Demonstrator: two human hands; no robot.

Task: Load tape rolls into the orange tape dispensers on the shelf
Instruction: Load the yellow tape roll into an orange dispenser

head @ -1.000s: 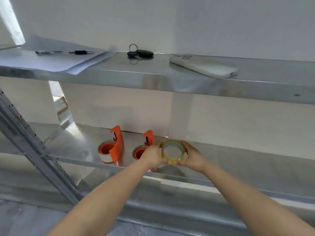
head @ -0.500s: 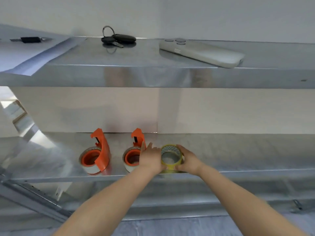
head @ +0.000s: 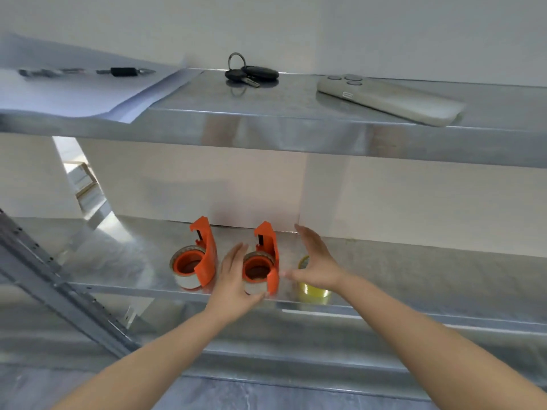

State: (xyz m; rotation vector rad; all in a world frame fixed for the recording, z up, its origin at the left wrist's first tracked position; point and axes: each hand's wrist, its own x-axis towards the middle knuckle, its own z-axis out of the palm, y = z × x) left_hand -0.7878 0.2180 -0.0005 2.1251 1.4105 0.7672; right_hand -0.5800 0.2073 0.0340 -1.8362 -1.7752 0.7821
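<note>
Two orange tape dispensers stand on the lower metal shelf (head: pixel 414 279), each with a tape roll on its hub: the left dispenser (head: pixel 201 258) and the right dispenser (head: pixel 265 261). My left hand (head: pixel 233 279) is open against the right dispenser's left side, thumb under its roll. My right hand (head: pixel 316 261) hovers open just to its right, fingers spread. A yellowish clear tape roll (head: pixel 313 291) lies flat on the shelf, mostly hidden under my right hand.
The upper shelf (head: pixel 296 137) holds a key bunch (head: pixel 251 74), a grey remote-like device (head: pixel 390 100), papers (head: pixel 74 96) and a pen (head: pixel 124 71). A slanted metal upright (head: pixel 59 294) runs at lower left. A white wall backs the shelves.
Both hands let go of the yellowish roll, which now lies on the shelf. My left hand moved left to the right dispenser; my right hand opened above the roll.
</note>
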